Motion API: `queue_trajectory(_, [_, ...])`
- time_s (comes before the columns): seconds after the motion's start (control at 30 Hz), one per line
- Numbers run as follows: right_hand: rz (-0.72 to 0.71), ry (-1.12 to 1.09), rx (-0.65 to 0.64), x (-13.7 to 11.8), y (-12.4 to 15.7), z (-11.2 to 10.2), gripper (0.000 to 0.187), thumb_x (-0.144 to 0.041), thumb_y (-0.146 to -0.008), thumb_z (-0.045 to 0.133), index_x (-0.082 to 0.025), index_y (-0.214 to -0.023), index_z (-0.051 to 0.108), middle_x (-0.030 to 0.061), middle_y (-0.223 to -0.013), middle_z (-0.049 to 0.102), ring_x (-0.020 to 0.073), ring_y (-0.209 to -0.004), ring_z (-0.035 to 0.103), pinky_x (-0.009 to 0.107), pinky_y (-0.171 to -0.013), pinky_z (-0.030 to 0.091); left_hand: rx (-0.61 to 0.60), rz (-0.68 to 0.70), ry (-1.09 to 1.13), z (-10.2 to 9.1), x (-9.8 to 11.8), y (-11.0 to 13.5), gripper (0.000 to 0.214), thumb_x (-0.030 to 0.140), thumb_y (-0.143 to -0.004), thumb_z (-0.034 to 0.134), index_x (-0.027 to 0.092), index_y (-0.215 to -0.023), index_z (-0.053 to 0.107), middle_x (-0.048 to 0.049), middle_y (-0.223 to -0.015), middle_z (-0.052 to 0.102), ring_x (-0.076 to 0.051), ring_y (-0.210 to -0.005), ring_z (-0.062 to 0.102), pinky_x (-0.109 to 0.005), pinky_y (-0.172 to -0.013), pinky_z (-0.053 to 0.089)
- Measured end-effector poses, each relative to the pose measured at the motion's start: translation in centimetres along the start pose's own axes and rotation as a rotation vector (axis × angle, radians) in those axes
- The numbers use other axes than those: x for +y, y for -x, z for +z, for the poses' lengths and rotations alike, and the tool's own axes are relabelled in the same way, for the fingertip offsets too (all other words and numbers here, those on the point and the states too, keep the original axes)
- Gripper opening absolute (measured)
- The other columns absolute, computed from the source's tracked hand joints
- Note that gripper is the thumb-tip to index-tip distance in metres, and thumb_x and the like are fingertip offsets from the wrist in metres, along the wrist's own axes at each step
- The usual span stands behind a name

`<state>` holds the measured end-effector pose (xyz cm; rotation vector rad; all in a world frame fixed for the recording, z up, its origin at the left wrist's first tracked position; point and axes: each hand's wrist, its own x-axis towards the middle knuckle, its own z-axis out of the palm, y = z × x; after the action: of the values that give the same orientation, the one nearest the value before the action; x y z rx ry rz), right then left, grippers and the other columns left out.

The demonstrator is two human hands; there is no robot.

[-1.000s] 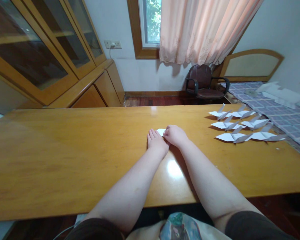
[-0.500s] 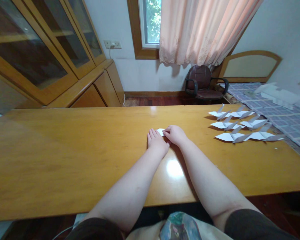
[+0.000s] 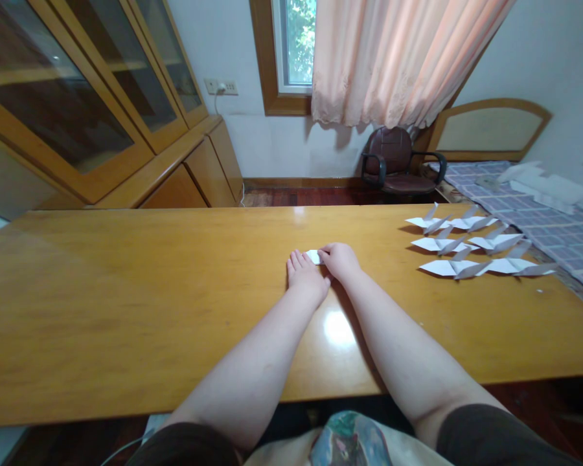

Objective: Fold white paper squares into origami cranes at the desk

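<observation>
Both forearms reach forward over the wooden table (image 3: pixel 140 304), converging from the lower corners until the hands nearly meet; dark sleeves (image 3: pixel 184 445) end near the elbows, and both elbows are bent only a little. The left hand (image 3: pixel 307 278) lies palm down, low over the tabletop; its fingers are stretched out rather than curled, pointing away from the body and slightly leftward, while the thumb reaches across toward the right hand (image 3: pixel 341 261); the left wrist looks nearly straight. The right hand is turned inward, the back of it uppermost, its fingers bent into a loose curl with the tips at the right end of a small piece of white paper (image 3: pixel 313 257); whether they pinch the paper or only press on it, I cannot tell (the thumb is hidden from this angle). The paper is on the table between the two hands, just beyond the left thumb; its left end meets the left fingers, and how much of it lies beneath them cannot be seen. Well apart to the right, near the table's far right corner, stand white folded paper birds (image 3: pixel 454 267), six in all, in three rows of two, their pointed parts raised; beyond that edge is a bed (image 3: pixel 529 194) with a checked cover.
</observation>
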<state>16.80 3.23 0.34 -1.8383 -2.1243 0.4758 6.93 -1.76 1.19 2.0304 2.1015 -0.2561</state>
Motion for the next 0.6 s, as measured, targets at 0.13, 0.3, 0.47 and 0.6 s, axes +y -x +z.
queue_trajectory(0.13, [0.019, 0.015, -0.006, -0.08, 0.04, -0.22, 0.03, -0.035, -0.088, 0.047, -0.023, -0.092, 0.075, 0.0059, -0.093, 0.074, 0.0178, -0.084, 0.065, 0.025, -0.068, 0.042, 0.007, 0.001, 0.006, 0.12, -0.05, -0.06, 0.094, 0.061, -0.083, 0.039, -0.007, -0.146, 0.018, -0.0266, -0.154, 0.01, -0.035, -0.145, 0.009, -0.045, -0.118, 0.011])
queue_trajectory(0.3, [0.061, -0.103, 0.077, 0.31, -0.01, 0.02, 0.026, -0.035, -0.086, 0.051, -0.024, -0.095, 0.073, 0.0036, -0.093, 0.074, 0.0168, -0.085, 0.064, 0.024, -0.07, 0.043, 0.012, 0.002, 0.006, 0.3, -0.11, -0.15, 0.096, 0.063, -0.084, 0.036, -0.007, -0.146, 0.018, -0.0267, -0.154, 0.01, -0.035, -0.145, 0.009, -0.045, -0.118, 0.01])
queue_trajectory(0.47, [0.075, -0.148, 0.096, 0.64, -0.54, 0.29, 0.028, -0.035, -0.088, 0.049, -0.022, -0.096, 0.072, 0.0045, -0.097, 0.073, 0.017, -0.09, 0.064, 0.024, -0.073, 0.043, 0.033, 0.003, -0.001, 0.48, -0.09, -0.16, 0.096, 0.064, -0.084, 0.035, -0.008, -0.146, 0.017, -0.0274, -0.154, 0.011, -0.036, -0.145, 0.01, -0.046, -0.117, 0.01])
queue_trajectory(0.6, [0.109, -0.07, 0.075, 0.26, -0.7, 0.28, 0.03, -0.039, -0.087, 0.048, -0.022, -0.091, 0.073, 0.0055, -0.092, 0.074, 0.0182, -0.084, 0.064, 0.025, -0.066, 0.041, 0.026, 0.0, 0.005, 0.43, -0.04, -0.06, 0.096, 0.062, -0.084, 0.038, -0.007, -0.146, 0.016, -0.027, -0.154, 0.011, -0.036, -0.145, 0.01, -0.046, -0.117, 0.01])
